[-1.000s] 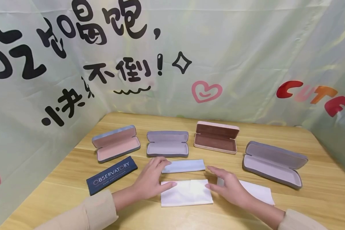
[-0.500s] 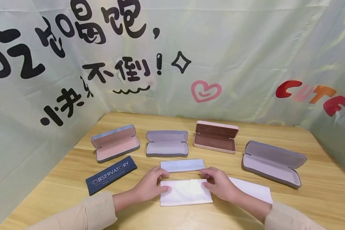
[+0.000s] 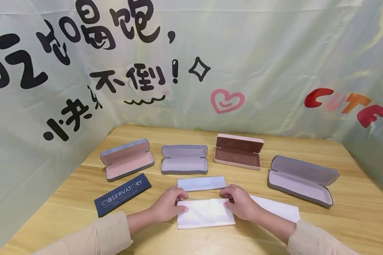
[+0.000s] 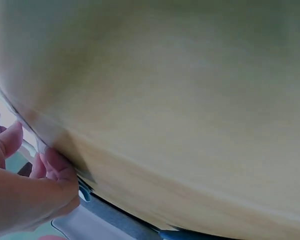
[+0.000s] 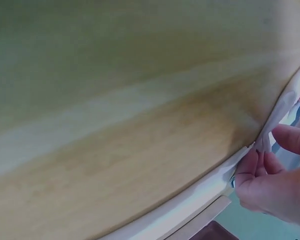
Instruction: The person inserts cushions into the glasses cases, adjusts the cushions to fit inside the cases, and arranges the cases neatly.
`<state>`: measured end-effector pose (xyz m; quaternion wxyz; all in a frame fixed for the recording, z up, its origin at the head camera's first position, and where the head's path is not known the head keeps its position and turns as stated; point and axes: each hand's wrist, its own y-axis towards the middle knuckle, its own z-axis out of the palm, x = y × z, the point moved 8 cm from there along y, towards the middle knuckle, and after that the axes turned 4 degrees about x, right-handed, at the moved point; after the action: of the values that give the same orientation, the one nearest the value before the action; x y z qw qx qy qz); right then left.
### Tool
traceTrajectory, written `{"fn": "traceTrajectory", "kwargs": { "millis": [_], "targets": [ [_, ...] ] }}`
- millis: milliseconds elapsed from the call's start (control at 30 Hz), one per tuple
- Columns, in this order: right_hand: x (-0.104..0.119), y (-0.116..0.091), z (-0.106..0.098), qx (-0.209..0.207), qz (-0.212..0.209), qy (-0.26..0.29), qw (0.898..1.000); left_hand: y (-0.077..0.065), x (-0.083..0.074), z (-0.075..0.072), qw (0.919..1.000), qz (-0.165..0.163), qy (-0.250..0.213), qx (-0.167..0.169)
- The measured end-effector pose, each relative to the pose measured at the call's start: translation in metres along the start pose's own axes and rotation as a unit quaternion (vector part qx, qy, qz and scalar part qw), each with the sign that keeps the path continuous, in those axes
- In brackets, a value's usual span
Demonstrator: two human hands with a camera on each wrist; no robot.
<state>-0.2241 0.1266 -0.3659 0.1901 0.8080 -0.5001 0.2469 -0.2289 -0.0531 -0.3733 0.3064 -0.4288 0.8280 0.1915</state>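
A folded white cloth [image 3: 205,214] lies flat on the wooden table in front of me. My left hand [image 3: 169,204] pinches its far left corner, thumb on top and fingers curled at the far edge. At the far right corner my right hand [image 3: 240,203] pinches the same cloth, which the right wrist view shows gathered between thumb and fingertips. Just beyond both hands lies a narrow folded light-blue cloth [image 3: 201,183]. A second white cloth [image 3: 276,208] is partly hidden behind my right forearm. To the left rests a dark blue folded cloth [image 3: 122,194] lettered OBSERVATORY.
Several glasses cases stand open along the back: a blue one with pink lining [image 3: 129,166], a lavender one [image 3: 184,164], a pink one with brown lining [image 3: 237,157] and a grey-purple one [image 3: 300,187] at right. A printed curtain [image 3: 258,63] encloses the table [image 3: 354,226].
Both hands have come down from over the cloths to the white cloth's far corners, the right one moving slightly left. Their fingers have curled in and now pinch it.
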Motion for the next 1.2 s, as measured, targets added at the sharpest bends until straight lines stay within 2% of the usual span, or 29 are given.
{"fn": "traceTrajectory", "kwargs": {
  "millis": [200, 300, 500, 733, 933, 1067, 1200],
  "targets": [
    [0.002, 0.001, 0.001, 0.022, 0.005, -0.004, 1.000, 0.000, -0.002, 0.000, 0.9997, -0.020, 0.006, 0.014],
    [0.001, 0.001, 0.001, 0.026, 0.021, 0.001, 0.999, 0.001, -0.002, 0.000, 0.9993, -0.029, 0.014, 0.020],
    [-0.003, -0.002, 0.001, 0.026, 0.056, 0.018, 0.998, 0.001, 0.000, -0.002, 0.9991, -0.023, 0.023, 0.027],
    [-0.003, -0.005, -0.003, 0.026, 0.040, 0.041, 0.998, -0.002, 0.004, -0.005, 0.9982, -0.014, -0.037, 0.046],
    [-0.002, -0.007, -0.009, 0.028, 0.022, 0.087, 0.996, -0.001, 0.008, -0.010, 0.9982, -0.023, -0.044, 0.034],
    [-0.007, -0.010, -0.010, 0.033, 0.040, 0.111, 0.993, 0.001, 0.012, -0.012, 0.9959, -0.035, -0.082, 0.015],
    [-0.013, -0.015, -0.010, 0.032, 0.079, 0.175, 0.981, 0.005, 0.018, -0.010, 0.9855, -0.075, -0.152, 0.003]
  ]
}}
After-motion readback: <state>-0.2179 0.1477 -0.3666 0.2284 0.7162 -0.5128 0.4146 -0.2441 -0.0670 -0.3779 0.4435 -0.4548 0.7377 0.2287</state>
